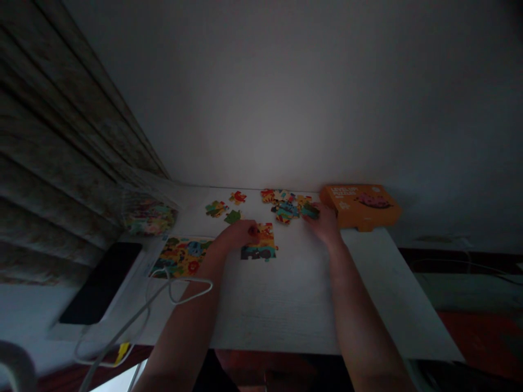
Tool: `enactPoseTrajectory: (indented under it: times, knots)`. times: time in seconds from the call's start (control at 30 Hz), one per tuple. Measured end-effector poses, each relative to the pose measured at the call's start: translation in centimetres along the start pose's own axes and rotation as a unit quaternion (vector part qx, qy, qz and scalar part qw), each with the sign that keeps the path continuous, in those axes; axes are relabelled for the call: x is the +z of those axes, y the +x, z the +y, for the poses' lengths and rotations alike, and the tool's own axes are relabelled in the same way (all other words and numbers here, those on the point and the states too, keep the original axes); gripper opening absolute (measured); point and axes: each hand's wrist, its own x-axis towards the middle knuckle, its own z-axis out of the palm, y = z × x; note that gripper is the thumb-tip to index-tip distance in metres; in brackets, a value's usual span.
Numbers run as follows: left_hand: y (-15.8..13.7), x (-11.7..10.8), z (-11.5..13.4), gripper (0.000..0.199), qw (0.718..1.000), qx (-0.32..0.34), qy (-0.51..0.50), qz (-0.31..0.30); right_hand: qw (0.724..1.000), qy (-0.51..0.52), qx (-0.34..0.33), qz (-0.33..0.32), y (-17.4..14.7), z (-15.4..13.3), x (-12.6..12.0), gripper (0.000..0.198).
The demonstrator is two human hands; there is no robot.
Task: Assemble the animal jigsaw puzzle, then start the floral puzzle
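My left hand (241, 234) is at the left edge of a joined block of puzzle pieces (265, 242), which shows an orange part above a grey animal. Its fingers are closed on a dark red puzzle piece (254, 232), largely covered by the fingertips. Farther right, my right hand (326, 222) has its fingers closed on a green puzzle piece (309, 210) at the side of a heap of loose puzzle pieces (287, 209). Left of the block lie a plain green piece (233, 217), a multicoloured piece (216, 208) and a red-orange piece (237, 197).
A colourful picture sheet (180, 255) lies left of my left forearm. An orange puzzle box (362, 206) stands at the back right against the wall. A black phone-like slab (102, 283) and a white cable (157, 294) occupy the left side of the white table (278, 310).
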Motion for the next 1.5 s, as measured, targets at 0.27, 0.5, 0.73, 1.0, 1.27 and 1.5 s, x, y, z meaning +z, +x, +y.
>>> enactPoseTrajectory:
  times: [0.27, 0.5, 0.73, 1.0, 1.27, 1.5]
  knots:
    - [0.1, -0.4, -0.1, 0.015, 0.999, 0.005, 0.005, 0.036, 0.995, 0.031, -0.083, -0.049, -0.9, -3.9, 0.9, 0.043]
    - [0.4, -0.2, -0.3, 0.013, 0.998, 0.020, -0.019, 0.057, 0.992, 0.008, -0.076, -0.096, -1.9, -5.9, 2.6, 0.052]
    - [1.0, 0.2, -0.6, 0.013, 0.995, 0.023, -0.006, 0.096, 0.995, 0.009, -0.064, -0.075, -1.6, -5.5, 3.0, 0.046]
    - [1.3, -1.3, -2.1, 0.015, 0.984, 0.018, -0.059, 0.168, 0.983, 0.087, -0.118, -0.107, -2.5, -7.5, 1.8, 0.049]
    - [0.1, -1.8, -2.9, 0.051, 0.993, 0.035, 0.060, 0.096, 0.922, 0.073, -0.244, -0.292, -5.6, -12.3, 2.8, 0.053]
    - [0.4, -1.7, -2.9, 0.055, 0.992, -0.003, 0.119, 0.050, 0.911, 0.044, -0.266, -0.313, -6.1, -13.2, 3.6, 0.055]
